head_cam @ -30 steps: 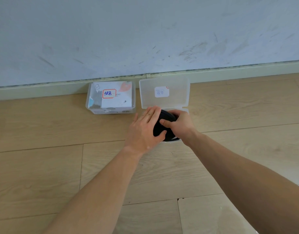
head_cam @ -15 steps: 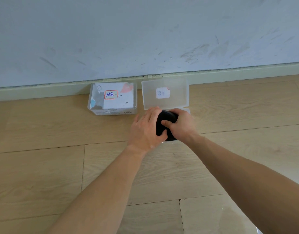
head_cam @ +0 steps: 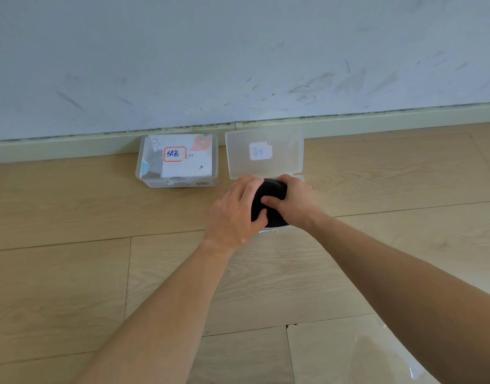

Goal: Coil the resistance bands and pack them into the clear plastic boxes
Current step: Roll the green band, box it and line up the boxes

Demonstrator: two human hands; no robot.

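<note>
Left hand [head_cam: 235, 214] curls tighter round black coiled resistance band [head_cam: 268, 189] than before.
Both hands grip it, right hand [head_cam: 297, 202] on top, band sitting in open clear plastic box [head_cam: 288, 162] on wooden floor [head_cam: 99, 273].

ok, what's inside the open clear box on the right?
A black coiled band sits in it, gripped by the left hand and right hand. They cover the rest of the open box; anything beneath is hidden.
</note>
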